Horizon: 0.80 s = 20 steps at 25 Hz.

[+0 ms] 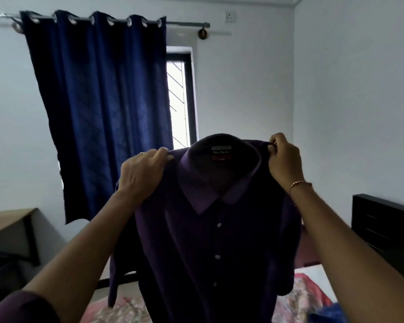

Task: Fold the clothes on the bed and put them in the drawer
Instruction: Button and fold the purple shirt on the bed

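A dark purple button-up shirt [203, 248] hangs upright in front of me, collar up and its buttoned front facing me, with a label showing inside the collar. My left hand [142, 173] grips the shirt's left shoulder. My right hand [283, 159] pinches the right shoulder beside the collar. Both arms are raised, so the shirt hangs above the bed [126, 308], which has a pink patterned cover. A blue piece of cloth [327, 313] lies on the bed at the lower right. The shirt hides most of the bed.
A dark blue curtain [98, 108] hangs over a window on the far wall. At the left stands a wooden-topped table [7, 220]. A black headboard or cabinet [385, 227] stands at the right against the wall.
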Motion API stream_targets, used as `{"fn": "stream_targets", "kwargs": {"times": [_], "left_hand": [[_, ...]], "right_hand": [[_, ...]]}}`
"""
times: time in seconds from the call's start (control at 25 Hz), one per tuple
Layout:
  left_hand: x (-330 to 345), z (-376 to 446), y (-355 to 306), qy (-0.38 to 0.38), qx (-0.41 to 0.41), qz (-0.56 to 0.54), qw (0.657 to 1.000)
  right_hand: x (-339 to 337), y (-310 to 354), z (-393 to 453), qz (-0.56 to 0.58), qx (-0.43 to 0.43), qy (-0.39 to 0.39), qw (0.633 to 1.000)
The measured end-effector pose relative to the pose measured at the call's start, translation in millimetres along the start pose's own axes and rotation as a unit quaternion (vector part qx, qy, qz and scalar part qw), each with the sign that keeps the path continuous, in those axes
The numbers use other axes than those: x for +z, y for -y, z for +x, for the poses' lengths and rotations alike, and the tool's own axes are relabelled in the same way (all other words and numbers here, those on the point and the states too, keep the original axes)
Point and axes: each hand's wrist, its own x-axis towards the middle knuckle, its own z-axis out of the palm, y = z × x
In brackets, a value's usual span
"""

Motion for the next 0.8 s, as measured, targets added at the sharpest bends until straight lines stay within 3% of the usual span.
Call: {"fn": "stream_targets", "kwargs": {"times": [0.12,0.2,0.24,0.28,0.32,0.36,0.4,0.44,0.48,0.56,0.64,0.68,0.72,0.8], "left_hand": [[-38.9,-1.7,39.1,0.039,0.038,0.039,0.998],[-69.9,-4.1,44.0,0.020,-0.033,-0.018,0.999],[-87.1,-4.8,46.1,0.028,-0.083,-0.100,0.991],[-106.4,-5.4,48.6,0.073,-0.128,-0.248,0.957],[-128.1,-6.3,51.8,0.150,-0.149,-0.431,0.877],[-151.5,-10.0,55.9,0.242,-0.127,-0.580,0.768],[-169.7,-14.2,57.9,0.313,-0.070,-0.650,0.689],[-182.7,-17.4,61.0,0.368,-0.003,-0.667,0.648],[-193.1,-21.6,66.2,0.393,0.048,-0.649,0.649],[-189.8,-23.1,66.1,0.357,0.046,-0.567,0.741],[-186.9,-30.0,62.8,0.231,-0.002,-0.509,0.829],[-184.7,-34.7,60.4,0.172,-0.026,-0.506,0.845],[-184.4,-40.6,59.8,0.149,-0.057,-0.538,0.828],[-185.0,-52.9,57.4,0.196,-0.119,-0.647,0.728]], "right_hand": [[3.1,44.4,0.2,-0.072,-0.032,-0.007,0.997],[-0.7,80.5,-12.7,-0.142,-0.024,-0.035,0.989],[-3.7,98.0,-20.7,-0.150,-0.007,-0.050,0.987],[-7.2,115.3,-28.1,-0.132,0.015,-0.061,0.989],[-9.4,130.3,-33.4,-0.101,0.036,-0.067,0.992],[-11.2,145.6,-37.8,-0.063,0.044,-0.057,0.995],[-12.2,160.3,-40.6,-0.013,0.043,-0.030,0.999],[-12.5,177.0,-45.1,0.053,0.043,0.010,0.998],[-10.6,198.6,-53.0,0.137,0.057,0.057,0.987],[-8.7,231.6,-64.4,0.300,0.119,0.139,0.936],[-6.6,255.5,-83.9,0.414,0.177,0.210,0.868],[-5.1,263.4,-92.6,0.441,0.191,0.237,0.844],[-4.2,269.5,-100.6,0.453,0.197,0.250,0.833],[-5.4,280.4,-111.1,0.475,0.177,0.256,0.823]]}}
